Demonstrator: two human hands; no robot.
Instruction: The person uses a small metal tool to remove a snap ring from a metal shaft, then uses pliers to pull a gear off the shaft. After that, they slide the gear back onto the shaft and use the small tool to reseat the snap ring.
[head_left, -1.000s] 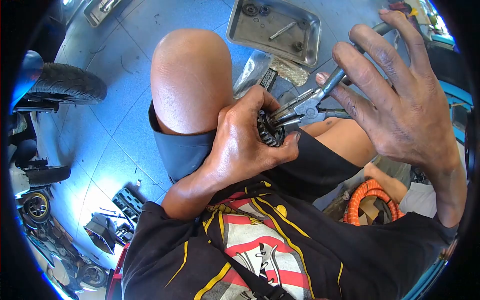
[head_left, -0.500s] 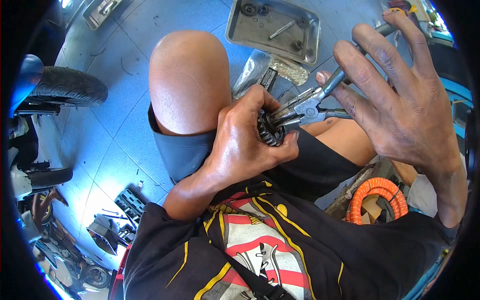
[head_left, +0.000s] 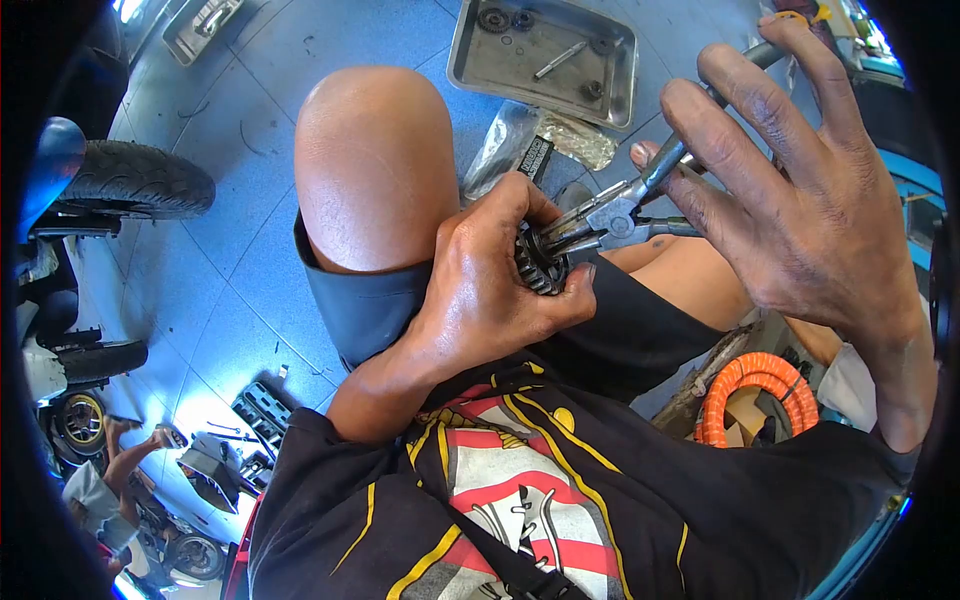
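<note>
My left hand (head_left: 480, 275) is closed around a dark toothed gear (head_left: 541, 272), with the thumb along its near side. Much of the gear is hidden by the fingers. My right hand (head_left: 800, 190) holds metal pliers (head_left: 622, 218), which look like circlip pliers, by their spread handles. Several fingers lie over the upper handle, while the lower handle runs under the palm. The jaws point down and left into the gear's centre; what their tips touch there is not clear.
Beyond my knee lies a metal tray (head_left: 460, 85) with gears, rings and a shaft. Plastic bags (head_left: 580, 140) lie beside it. An orange coiled hose (head_left: 716, 400) is at right. At left are a motorcycle tyre (head_left: 150, 178), a tool case (head_left: 262, 412) and another person's arm (head_left: 130, 462).
Both hands, the pliers and the gear keep nearly the same pose. The view shifts slightly. At lower left, more of another person has come into view.
</note>
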